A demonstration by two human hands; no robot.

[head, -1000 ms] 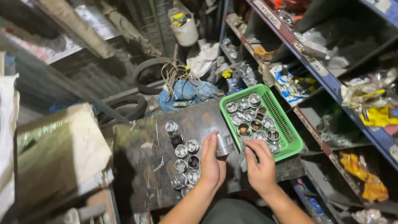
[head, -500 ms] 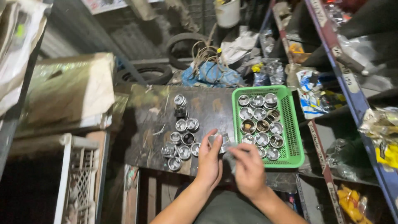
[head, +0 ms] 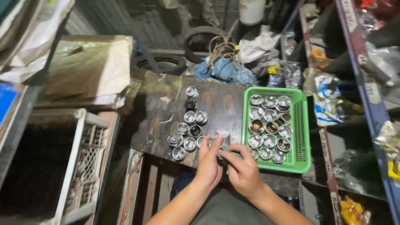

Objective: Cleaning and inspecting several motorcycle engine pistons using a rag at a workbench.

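Pressing together at the near edge of the desk (head: 166, 104), the left hand (head: 209, 160) and right hand (head: 243, 171) are seen closed around a small metal piece (head: 221, 143), of which only a sliver shows between the fingertips; its exact shape cannot be told. The left hand is laid flat-fingered over it, while the right hand is pinched narrow against it from the side.

Just beside the left hand, a loose cluster of metal cups (head: 187, 133) is spread on the dark, stained desk, some stood upright with open mouths up, one darker cup set among them and a further pair placed well up the board. Touching the right hand's knuckles, a green basket (head: 306, 129) is set with more of the same cups in rough rows, its near corner hanging past the edge of the desk.

A slip is judged likely here: the piece is held right over the edge of the desk, so a loosened pinch could send it down into the gap below. The basket could also be nudged off by the right wrist, since little of it is supported there.

The cups are seen as short, round, shiny grey cylinders, dulled with grime, several showing dark or brownish insides.
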